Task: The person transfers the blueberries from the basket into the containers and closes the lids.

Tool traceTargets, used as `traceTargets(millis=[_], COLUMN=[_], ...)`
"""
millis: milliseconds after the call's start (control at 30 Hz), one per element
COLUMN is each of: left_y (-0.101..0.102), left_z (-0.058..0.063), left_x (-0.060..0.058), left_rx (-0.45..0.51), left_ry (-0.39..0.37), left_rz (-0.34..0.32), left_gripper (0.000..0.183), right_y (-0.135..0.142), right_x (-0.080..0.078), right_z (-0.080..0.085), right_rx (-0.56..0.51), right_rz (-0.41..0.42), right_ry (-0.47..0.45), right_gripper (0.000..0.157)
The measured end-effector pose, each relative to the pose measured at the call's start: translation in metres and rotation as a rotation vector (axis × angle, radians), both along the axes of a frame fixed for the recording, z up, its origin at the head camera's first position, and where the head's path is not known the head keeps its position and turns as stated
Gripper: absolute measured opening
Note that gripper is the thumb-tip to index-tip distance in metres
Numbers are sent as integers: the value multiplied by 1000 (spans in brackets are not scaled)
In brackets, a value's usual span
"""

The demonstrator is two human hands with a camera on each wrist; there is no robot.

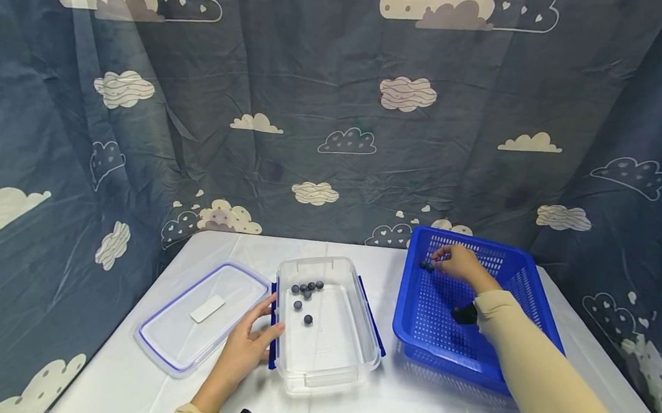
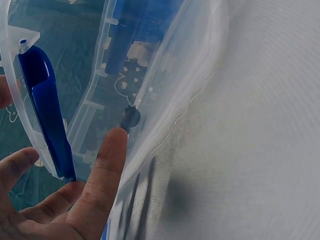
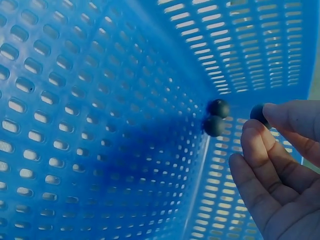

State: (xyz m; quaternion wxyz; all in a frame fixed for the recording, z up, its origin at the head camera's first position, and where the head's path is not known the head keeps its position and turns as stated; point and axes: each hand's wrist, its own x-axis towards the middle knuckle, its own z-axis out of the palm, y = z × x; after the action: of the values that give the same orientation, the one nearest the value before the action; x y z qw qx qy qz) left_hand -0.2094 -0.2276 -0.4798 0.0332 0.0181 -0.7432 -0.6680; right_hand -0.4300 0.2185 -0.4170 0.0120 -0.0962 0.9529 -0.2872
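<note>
My left hand (image 1: pixel 244 347) rests against the left side of a clear plastic food container (image 1: pixel 340 380), its fingers fairly straight around the blue side latch (image 2: pixel 50 105). Several blueberries (image 1: pixel 307 320) lie inside the container, mostly toward its far left. Over on the right, my right hand (image 1: pixel 459 263) reaches into a blue perforated basket (image 1: pixel 457 357). Between thumb and fingertips it pinches one blueberry (image 3: pixel 258 115), seen in the right wrist view. Close to those fingertips, two more blueberries (image 3: pixel 215 126) sit together in the basket's corner.
To the left of the container, a clear lid (image 1: pixel 186 339) with a blue seal lies flat, a white label (image 1: pixel 208 308) on it. A white cloth (image 1: pixel 369 404) covers the table. Behind and at the sides hangs a dark cloud-patterned curtain (image 1: pixel 312 64).
</note>
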Motion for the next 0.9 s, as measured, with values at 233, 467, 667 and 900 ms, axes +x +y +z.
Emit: traceTargets(millis=[233, 467, 667, 900], left_y=[1, 1, 1, 1], left_z=[0, 0, -1, -2], left_x=[0, 0, 0, -1], left_rx=[1, 4, 2, 3], left_ry=[-1, -1, 0, -2], left_rz=[0, 1, 2, 8], left_gripper=[68, 69, 69, 68], right_y=[-1, -1, 0, 1], right_x=[2, 10, 12, 13], right_z=[4, 10, 12, 11], right_rx=[-12, -1, 3, -2], right_rz=[18, 21, 41, 66], right_ry=[-18, -14, 11, 41], right_gripper=[21, 22, 22, 21])
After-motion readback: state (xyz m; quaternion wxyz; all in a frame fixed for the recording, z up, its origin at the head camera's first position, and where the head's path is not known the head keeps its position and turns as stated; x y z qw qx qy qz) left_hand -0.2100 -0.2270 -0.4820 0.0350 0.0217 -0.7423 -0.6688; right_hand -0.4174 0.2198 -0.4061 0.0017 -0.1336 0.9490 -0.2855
